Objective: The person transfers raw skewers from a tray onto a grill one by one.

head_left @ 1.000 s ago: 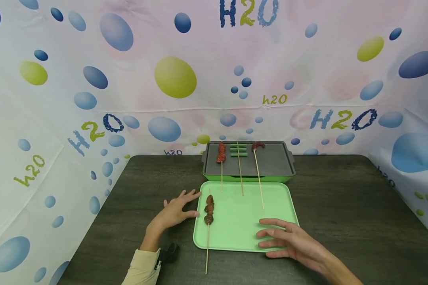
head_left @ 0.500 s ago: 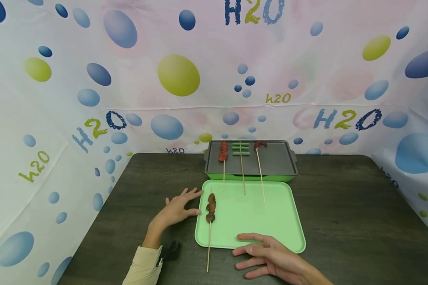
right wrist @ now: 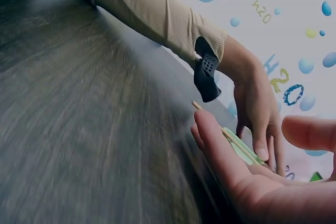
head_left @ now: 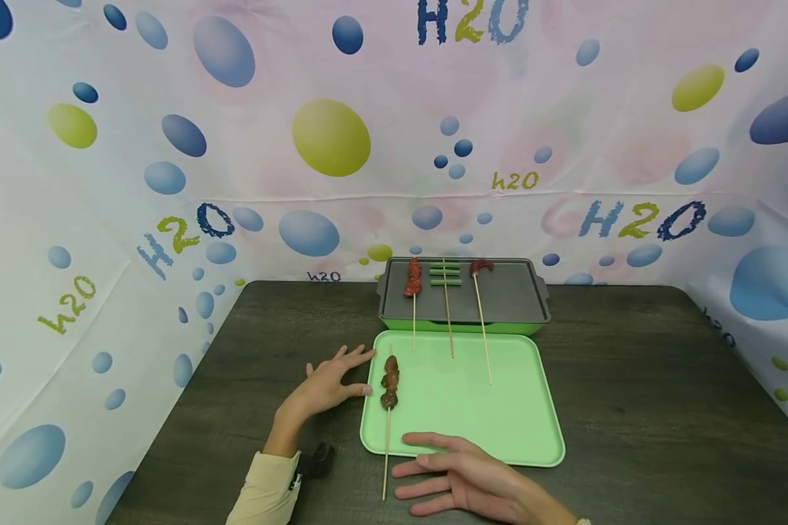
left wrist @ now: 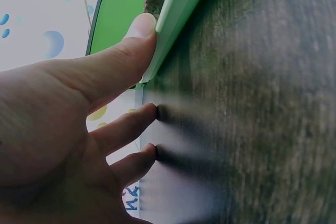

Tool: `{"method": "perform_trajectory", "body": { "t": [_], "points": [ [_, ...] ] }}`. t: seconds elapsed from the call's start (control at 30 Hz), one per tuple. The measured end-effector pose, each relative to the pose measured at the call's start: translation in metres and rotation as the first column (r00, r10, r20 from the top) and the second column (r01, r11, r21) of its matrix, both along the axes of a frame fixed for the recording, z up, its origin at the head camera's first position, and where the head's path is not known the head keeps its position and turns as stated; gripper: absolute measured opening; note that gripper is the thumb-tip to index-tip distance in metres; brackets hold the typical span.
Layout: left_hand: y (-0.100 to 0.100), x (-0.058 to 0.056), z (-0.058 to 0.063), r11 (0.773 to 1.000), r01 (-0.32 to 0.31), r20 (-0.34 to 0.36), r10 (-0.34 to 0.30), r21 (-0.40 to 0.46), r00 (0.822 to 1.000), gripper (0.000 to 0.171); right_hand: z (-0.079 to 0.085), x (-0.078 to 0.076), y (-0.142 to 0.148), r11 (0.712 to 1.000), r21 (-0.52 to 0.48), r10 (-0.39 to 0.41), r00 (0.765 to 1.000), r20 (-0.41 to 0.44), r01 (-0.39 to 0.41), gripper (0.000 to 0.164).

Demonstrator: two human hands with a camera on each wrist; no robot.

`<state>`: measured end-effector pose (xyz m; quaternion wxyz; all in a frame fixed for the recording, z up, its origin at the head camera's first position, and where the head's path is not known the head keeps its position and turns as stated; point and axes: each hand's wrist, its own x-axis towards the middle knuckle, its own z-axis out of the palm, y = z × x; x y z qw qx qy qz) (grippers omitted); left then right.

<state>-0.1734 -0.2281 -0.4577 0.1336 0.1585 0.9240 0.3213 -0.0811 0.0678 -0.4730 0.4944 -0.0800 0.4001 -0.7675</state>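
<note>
A light green tray lies on the dark table. Along its left side rests a brown meat skewer, its bare stick sticking out past the front rim. My left hand touches the tray's left edge with fingers spread; the left wrist view shows the thumb against the rim. Just right of that stick, over the tray's front edge, my right hand has its fingers extended and apart, holding nothing. In the right wrist view the stick appears behind the right fingers.
Behind the tray stands a grey griddle with a green base. A red skewer, a green vegetable skewer and a dark red curled skewer lie on it, sticks reaching over the tray. A patterned cloth hangs behind.
My right hand has moved left and toward the front, from the tray's right part to beside the meat skewer's stick. The left hand keeps its place at the tray's edge.
</note>
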Motion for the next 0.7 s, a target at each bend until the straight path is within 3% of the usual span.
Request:
{"method": "perform_trajectory", "body": {
  "t": [0.4, 0.53, 0.7],
  "points": [
    [0.000, 0.001, 0.000, 1.000, 0.002, -0.003, -0.002, -0.003, 1.000, 0.069, 0.000, -0.001, -0.022, 0.996, -0.088, -0.021, 0.998, 0.058, 0.026, 0.065],
    [0.000, 0.000, 0.001, 1.000, 0.001, -0.008, -0.001, -0.006, 1.000, 0.069, 0.003, -0.001, -0.028, 0.993, -0.063, -0.100, 0.994, 0.039, 0.102, 0.067],
    [0.000, 0.000, 0.001, 1.000, 0.001, -0.005, -0.001, -0.009, 1.000, 0.070, 0.004, -0.001, -0.034, 0.972, 0.062, -0.224, 0.973, -0.047, 0.227, 0.063]
  ]
}}
